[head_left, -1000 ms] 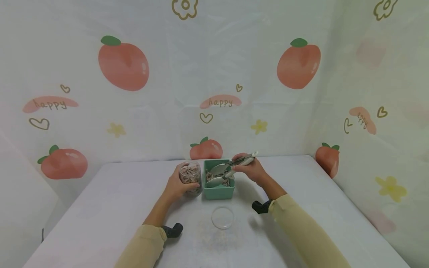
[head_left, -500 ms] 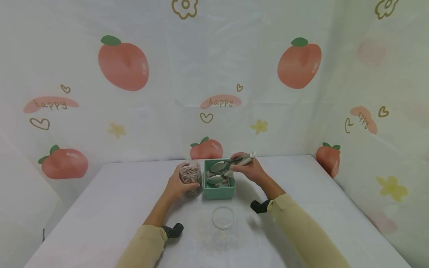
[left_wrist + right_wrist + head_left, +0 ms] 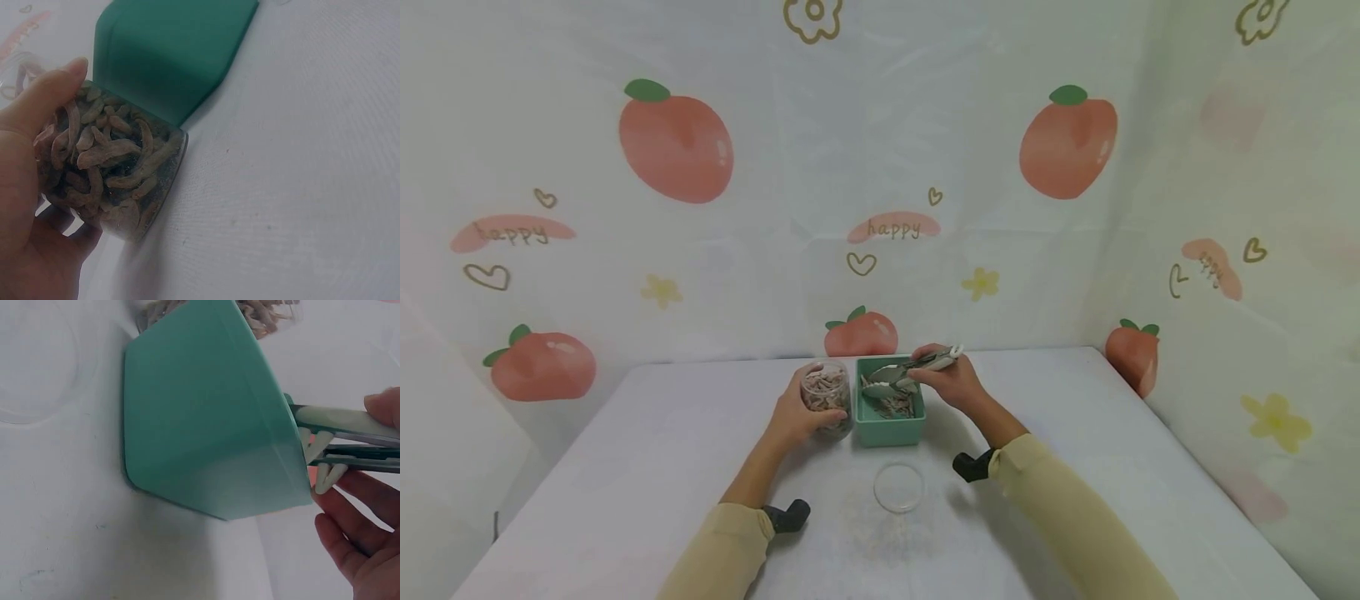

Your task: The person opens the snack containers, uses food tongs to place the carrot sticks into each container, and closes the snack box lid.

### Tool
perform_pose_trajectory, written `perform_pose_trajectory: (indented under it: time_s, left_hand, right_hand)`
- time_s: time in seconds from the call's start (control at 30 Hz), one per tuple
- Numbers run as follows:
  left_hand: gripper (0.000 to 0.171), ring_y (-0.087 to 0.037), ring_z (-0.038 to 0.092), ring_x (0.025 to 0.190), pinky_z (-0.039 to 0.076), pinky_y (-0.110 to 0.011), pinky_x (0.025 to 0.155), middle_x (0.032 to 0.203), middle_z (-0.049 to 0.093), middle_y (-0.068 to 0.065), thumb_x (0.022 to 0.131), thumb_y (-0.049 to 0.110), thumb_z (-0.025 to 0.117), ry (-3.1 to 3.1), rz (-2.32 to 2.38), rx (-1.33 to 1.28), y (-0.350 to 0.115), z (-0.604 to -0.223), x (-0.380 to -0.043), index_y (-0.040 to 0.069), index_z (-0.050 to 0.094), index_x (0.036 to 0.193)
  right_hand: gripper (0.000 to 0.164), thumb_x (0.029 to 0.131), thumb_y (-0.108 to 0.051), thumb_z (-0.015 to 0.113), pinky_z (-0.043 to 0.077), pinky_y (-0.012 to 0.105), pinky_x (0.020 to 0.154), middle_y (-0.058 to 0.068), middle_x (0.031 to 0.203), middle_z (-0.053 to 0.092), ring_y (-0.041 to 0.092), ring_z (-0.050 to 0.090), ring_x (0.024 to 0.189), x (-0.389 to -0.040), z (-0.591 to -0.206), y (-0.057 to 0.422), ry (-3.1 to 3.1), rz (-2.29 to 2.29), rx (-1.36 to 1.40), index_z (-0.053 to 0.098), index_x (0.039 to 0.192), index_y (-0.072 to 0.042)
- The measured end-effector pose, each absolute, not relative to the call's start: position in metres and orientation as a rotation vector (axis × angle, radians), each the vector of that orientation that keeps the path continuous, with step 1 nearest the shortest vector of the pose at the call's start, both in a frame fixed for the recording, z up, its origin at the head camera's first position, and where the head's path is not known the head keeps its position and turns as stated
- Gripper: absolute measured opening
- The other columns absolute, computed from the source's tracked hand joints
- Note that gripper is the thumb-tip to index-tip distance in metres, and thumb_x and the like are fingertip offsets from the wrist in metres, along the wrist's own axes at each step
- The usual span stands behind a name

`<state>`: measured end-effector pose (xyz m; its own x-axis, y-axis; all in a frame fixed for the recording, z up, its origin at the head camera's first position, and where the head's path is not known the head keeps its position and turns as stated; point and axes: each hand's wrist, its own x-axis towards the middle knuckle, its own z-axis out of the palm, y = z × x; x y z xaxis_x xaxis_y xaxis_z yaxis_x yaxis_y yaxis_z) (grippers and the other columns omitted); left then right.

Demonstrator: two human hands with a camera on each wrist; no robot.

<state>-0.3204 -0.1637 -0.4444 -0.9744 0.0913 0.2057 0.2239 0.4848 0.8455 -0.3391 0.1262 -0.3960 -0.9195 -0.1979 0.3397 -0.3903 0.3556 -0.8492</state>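
A clear jar (image 3: 826, 400) full of brownish, twisted dried pieces stands on the table, its left side wrapped by my left hand (image 3: 796, 415). Thumb and fingers grip its wall in the left wrist view. Touching or nearly touching the jar on the right is a green box (image 3: 891, 432) with more such pieces (image 3: 897, 407) inside. My right hand (image 3: 953, 380) holds metal tongs (image 3: 934, 360) with pale handles over the box. The tong heads dip inside the rim, close together; whether they pinch a piece is too small to tell.
A clear round lid (image 3: 899, 487) lies on the white table (image 3: 685, 467) in front of the box. Behind the table hangs a white sheet (image 3: 760, 275) printed with fruit. Black wrist mounts (image 3: 787, 517) sit at both cuffs.
The tongs' arms have come closer together inside the box, and my right hand has shifted slightly left. My left hand and the jar stay in place.
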Motion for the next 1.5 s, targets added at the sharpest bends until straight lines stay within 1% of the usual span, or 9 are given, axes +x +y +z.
perform_pose_trajectory:
  time_s: [0.2,0.33,0.43,0.57,0.67,0.83,0.97,1.17,1.5]
  left_hand:
    - [0.099,-0.035,0.048,0.121,0.040,-0.055,0.097,0.134,0.049,-0.018,0.069,0.033,0.089,-2.588,-1.496,-0.280,-0.163,-0.443,-0.320,0.018,0.031,0.148]
    - [0.100,-0.035,0.047,0.122,0.040,-0.055,0.097,0.135,0.048,-0.019,0.069,0.034,0.089,-2.593,-1.502,-0.285,-0.162,-0.444,-0.320,0.018,0.031,0.149]
    - [0.099,-0.035,0.047,0.122,0.040,-0.054,0.098,0.135,0.048,-0.018,0.070,0.034,0.089,-2.593,-1.510,-0.296,-0.162,-0.443,-0.320,0.020,0.030,0.148]
    - [0.097,-0.034,0.047,0.122,0.040,-0.054,0.098,0.135,0.048,-0.017,0.070,0.032,0.089,-2.587,-1.514,-0.298,-0.161,-0.442,-0.321,0.021,0.031,0.148]
    - [0.097,-0.034,0.047,0.123,0.040,-0.053,0.098,0.135,0.048,-0.016,0.071,0.031,0.089,-2.593,-1.509,-0.292,-0.162,-0.442,-0.321,0.021,0.031,0.148]
    - [0.099,-0.034,0.047,0.124,0.040,-0.053,0.099,0.136,0.049,-0.017,0.070,0.031,0.089,-2.598,-1.507,-0.285,-0.163,-0.443,-0.322,0.019,0.030,0.148]
    - [0.100,-0.034,0.048,0.122,0.040,-0.054,0.098,0.135,0.049,-0.017,0.069,0.033,0.089,-2.589,-1.516,-0.290,-0.164,-0.443,-0.322,0.018,0.030,0.149]
    - [0.099,-0.034,0.048,0.123,0.040,-0.054,0.098,0.135,0.049,-0.017,0.069,0.033,0.089,-2.579,-1.541,-0.303,-0.165,-0.443,-0.321,0.019,0.030,0.148]
    - [0.099,-0.034,0.048,0.122,0.041,-0.054,0.097,0.134,0.049,-0.016,0.069,0.034,0.089,-2.588,-1.560,-0.290,-0.164,-0.444,-0.320,0.020,0.031,0.148]
  right_hand:
    - [0.019,0.083,-0.017,0.077,0.047,0.032,0.064,0.005,0.087,0.067,0.019,0.056,0.075,-0.337,-0.396,0.121,-2.407,1.557,0.480,0.071,0.098,-0.007]
    - [0.019,0.082,-0.017,0.077,0.045,0.032,0.065,0.004,0.084,0.066,0.019,0.054,0.074,-0.335,-0.398,0.122,-2.372,1.620,0.418,0.071,0.097,-0.007]
    - [0.019,0.082,-0.015,0.077,0.046,0.033,0.068,0.005,0.086,0.068,0.020,0.055,0.076,-0.334,-0.398,0.124,-2.320,1.700,0.390,0.071,0.097,-0.005]
    - [0.018,0.083,-0.013,0.076,0.048,0.034,0.072,0.007,0.089,0.070,0.020,0.061,0.080,-0.334,-0.394,0.128,-2.277,1.736,0.403,0.070,0.098,-0.004]
    - [0.019,0.084,-0.012,0.075,0.051,0.036,0.076,0.009,0.092,0.070,0.021,0.065,0.084,-0.332,-0.388,0.130,-2.259,1.743,0.420,0.070,0.099,-0.003]
    - [0.020,0.086,-0.011,0.074,0.052,0.037,0.080,0.013,0.098,0.069,0.022,0.066,0.089,-0.329,-0.376,0.133,-2.229,1.779,0.446,0.069,0.102,0.000]
    - [0.022,0.086,-0.012,0.073,0.052,0.038,0.082,0.013,0.098,0.069,0.022,0.065,0.090,-0.326,-0.367,0.133,-2.207,1.796,0.450,0.068,0.103,0.001]
    - [0.024,0.087,-0.016,0.074,0.051,0.038,0.081,0.012,0.096,0.070,0.022,0.064,0.089,-0.321,-0.355,0.133,-2.183,1.759,0.456,0.069,0.105,-0.001]
    - [0.025,0.086,-0.015,0.074,0.051,0.038,0.082,0.013,0.103,0.068,0.022,0.063,0.094,-0.313,-0.334,0.122,-2.097,1.782,0.529,0.069,0.106,0.000]
